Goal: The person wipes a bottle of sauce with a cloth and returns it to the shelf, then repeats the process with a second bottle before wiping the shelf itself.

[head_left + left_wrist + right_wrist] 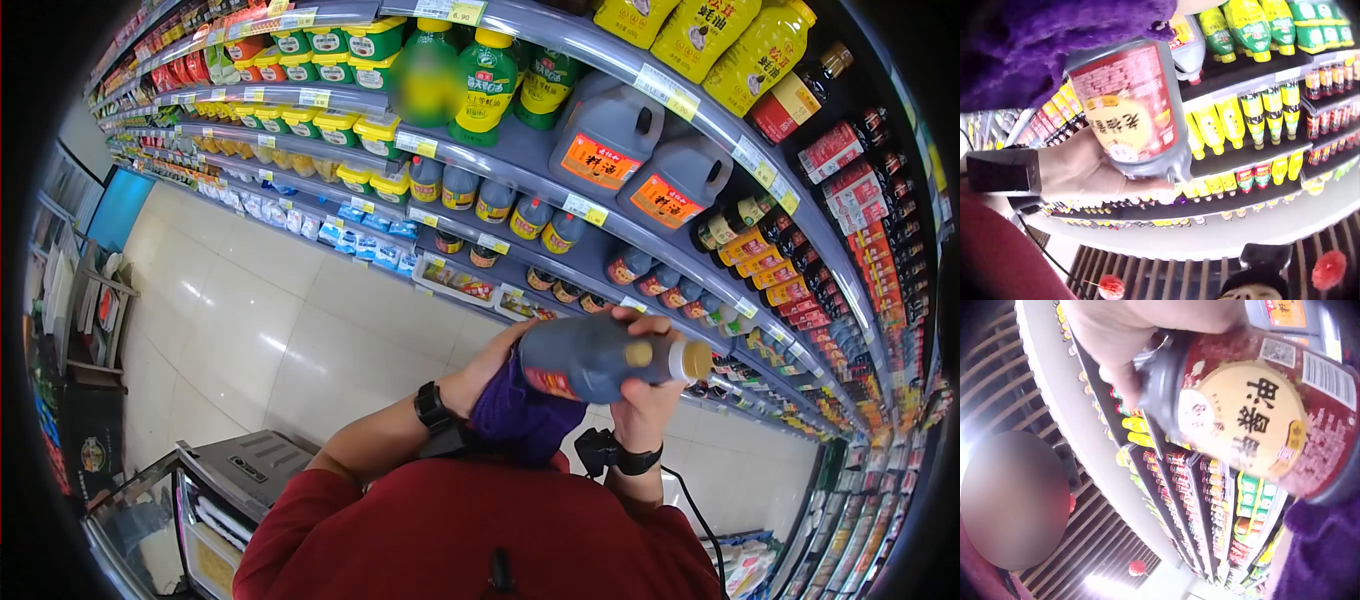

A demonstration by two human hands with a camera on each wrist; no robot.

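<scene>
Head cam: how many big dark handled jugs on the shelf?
2: one jug above the held bottle, the second jug beside it on the right. More may sit hidden behind them.

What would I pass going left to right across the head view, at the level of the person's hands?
White tiled floor → black wristband → purple cloth → dark sauce bottle → its tan cap → shelves of bottles.

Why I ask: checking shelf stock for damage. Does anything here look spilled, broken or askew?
Nothing spilled or broken shows. Only the dark sauce bottle is off its shelf, held sideways by the right hand, with the left hand pressing a purple cloth against it.
</scene>
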